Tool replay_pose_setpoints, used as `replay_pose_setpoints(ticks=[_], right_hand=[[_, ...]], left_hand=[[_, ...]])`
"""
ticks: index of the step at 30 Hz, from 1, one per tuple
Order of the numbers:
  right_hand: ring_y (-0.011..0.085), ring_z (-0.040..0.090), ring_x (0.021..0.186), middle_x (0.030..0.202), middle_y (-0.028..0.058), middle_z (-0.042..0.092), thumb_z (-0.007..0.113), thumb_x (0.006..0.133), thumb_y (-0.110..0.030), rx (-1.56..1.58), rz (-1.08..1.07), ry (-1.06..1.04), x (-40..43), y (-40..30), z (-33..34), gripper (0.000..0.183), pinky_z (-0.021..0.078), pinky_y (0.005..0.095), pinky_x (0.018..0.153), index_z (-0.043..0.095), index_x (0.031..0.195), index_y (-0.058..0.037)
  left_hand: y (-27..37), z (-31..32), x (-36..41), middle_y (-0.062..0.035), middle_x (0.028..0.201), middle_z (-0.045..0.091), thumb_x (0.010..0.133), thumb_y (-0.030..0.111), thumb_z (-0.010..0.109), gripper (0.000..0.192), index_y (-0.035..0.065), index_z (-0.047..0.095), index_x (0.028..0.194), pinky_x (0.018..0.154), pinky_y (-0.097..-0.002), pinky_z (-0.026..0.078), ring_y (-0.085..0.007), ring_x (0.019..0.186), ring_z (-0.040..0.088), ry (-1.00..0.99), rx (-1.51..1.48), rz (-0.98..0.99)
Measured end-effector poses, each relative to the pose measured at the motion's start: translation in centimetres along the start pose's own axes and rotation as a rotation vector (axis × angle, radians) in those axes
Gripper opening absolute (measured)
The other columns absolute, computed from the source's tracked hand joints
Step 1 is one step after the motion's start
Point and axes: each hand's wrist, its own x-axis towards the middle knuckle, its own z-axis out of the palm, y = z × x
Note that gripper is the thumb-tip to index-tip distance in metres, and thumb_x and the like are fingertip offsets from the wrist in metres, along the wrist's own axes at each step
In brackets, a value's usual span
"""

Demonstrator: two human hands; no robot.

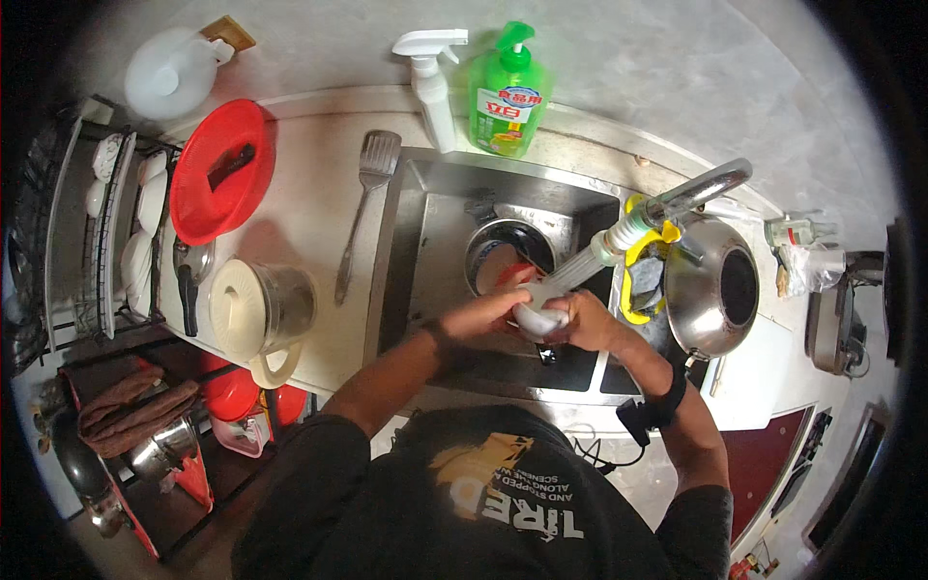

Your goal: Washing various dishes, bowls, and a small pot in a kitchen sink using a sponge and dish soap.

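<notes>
Over the stainless steel sink (435,261), my left hand (487,313) and my right hand (593,322) hold a small white bowl (541,317) from both sides. The bowl is tilted right under the outlet of the faucet (616,243), from which a clear stream appears to run onto it. Below and behind my hands, a dark round vessel (533,233) sits in the basin with dishes inside. Something red (518,274) shows just beyond my left fingers; what it is I cannot tell.
Behind the sink stand a white spray bottle (433,94) and a green dish soap pump bottle (510,101). A slotted metal spatula (362,196), lidded pitcher (264,308) and red basket (250,188) are left. At right are a yellow sponge holder (632,308) and metal wok (707,286).
</notes>
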Motion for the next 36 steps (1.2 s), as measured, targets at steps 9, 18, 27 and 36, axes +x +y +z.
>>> replay_pose_setpoints(ticks=[9,18,27,36], right_hand=[[0.0096,0.055,0.067,0.079,0.0007,0.061,0.075,0.062,-0.013,0.572,0.362,-0.164,-0.1,-1.6,-4.0,0.04,0.0448,0.0218,0.061,0.061,0.099,-0.0037],[0.0121,0.055,0.081,0.09,0.0027,0.06,0.066,0.075,-0.017,0.579,0.074,0.529,1.2,-2.3,-2.0,0.027,0.0436,0.0261,0.073,0.058,0.096,-0.0029],[0.0328,0.057,0.086,0.095,0.0128,0.06,0.051,0.082,-0.022,-0.083,0.15,0.898,3.2,-1.2,3.5,0.024,0.0424,0.0402,0.077,0.06,0.099,-0.0101],[0.014,0.056,0.078,0.095,0.0082,0.062,0.045,0.086,-0.026,0.567,0.264,0.676,3.1,0.9,1.3,0.033,0.0449,0.0289,0.073,0.055,0.107,-0.0013]], left_hand=[[7.0,2.2,-2.9,-0.0059,0.102,0.058,0.075,0.024,0.066,0.045,-0.0011,0.051,0.11,0.084,-0.0257,0.038,-0.0108,0.093,0.05,-0.213,0.691,-0.086],[3.5,1.0,-3.1,-0.0041,0.103,0.056,0.082,0.017,0.056,0.034,0.0001,0.049,0.111,0.083,-0.0267,0.04,-0.0116,0.094,0.05,-0.102,0.364,0.1],[1.9,3.0,-1.6,-0.0049,0.092,0.059,0.079,0.009,0.057,0.022,0.0012,0.054,0.099,0.076,-0.0291,0.045,-0.0127,0.087,0.054,0.057,0.389,0.219],[2.6,5.8,-2.0,-0.0151,0.088,0.06,0.072,-0.001,0.055,0.026,-0.0031,0.052,0.098,0.077,-0.0312,0.042,-0.0216,0.084,0.057,0.176,0.835,0.322]])
